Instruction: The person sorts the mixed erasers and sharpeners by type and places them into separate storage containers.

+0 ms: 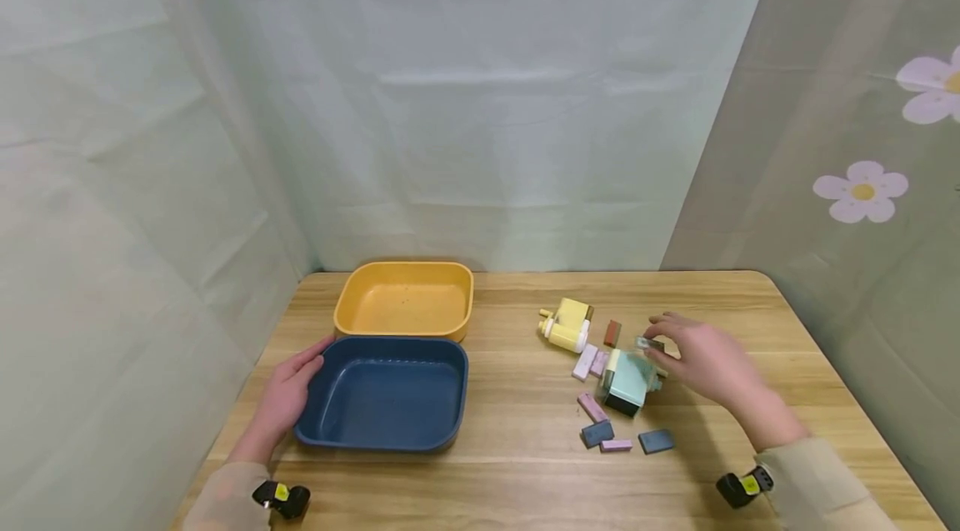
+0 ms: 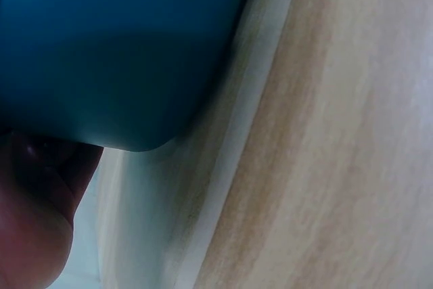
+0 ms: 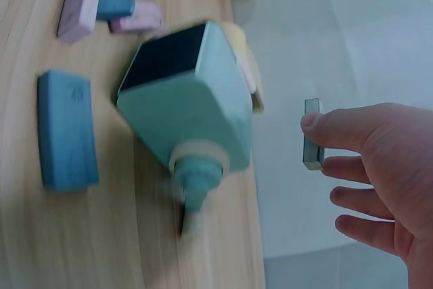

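Note:
With its fingers at the left rim, my left hand grips a dark blue plastic tray; the left wrist view shows the tray's outer wall and part of that hand. My right hand pinches a small grey-green eraser between thumb and index finger, held above the table. Below and left of that hand lies a teal pencil sharpener with a knob and a black face. Around it are several erasers: pink ones, blue ones and a red-brown one.
A yellow tray stands right behind the blue one. Towards the back lies a yellow sharpener. The wooden table ends at a hanging cloth behind and at the sides.

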Tool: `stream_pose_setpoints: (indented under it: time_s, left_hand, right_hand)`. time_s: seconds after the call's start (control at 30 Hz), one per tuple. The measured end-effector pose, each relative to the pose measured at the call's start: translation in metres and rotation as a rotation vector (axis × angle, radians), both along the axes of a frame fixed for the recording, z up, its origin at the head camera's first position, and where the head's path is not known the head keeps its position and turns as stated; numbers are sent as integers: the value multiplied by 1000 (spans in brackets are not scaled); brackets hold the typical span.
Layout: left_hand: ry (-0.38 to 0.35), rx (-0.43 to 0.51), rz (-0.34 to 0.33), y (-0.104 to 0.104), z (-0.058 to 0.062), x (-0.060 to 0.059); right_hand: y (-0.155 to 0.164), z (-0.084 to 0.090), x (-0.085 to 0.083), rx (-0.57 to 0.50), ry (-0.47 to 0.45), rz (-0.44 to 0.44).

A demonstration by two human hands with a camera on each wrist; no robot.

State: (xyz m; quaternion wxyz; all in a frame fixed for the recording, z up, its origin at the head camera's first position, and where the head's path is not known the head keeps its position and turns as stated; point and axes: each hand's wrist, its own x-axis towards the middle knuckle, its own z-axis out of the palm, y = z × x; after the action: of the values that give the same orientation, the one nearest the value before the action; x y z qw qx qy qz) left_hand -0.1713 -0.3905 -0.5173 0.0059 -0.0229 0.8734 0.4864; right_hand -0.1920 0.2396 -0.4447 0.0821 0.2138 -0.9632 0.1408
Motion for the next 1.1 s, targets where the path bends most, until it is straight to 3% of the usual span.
stream_pose_setpoints:
  time_s: [0.67,1.1]
  left_hand:
    - [16,-41,7,2,3,1]
    - [83,-112,3,2,1,1]
  right_hand:
    - [-53,-2,-14,14,12,90]
    - [-88,-11,-17,-3,29,181]
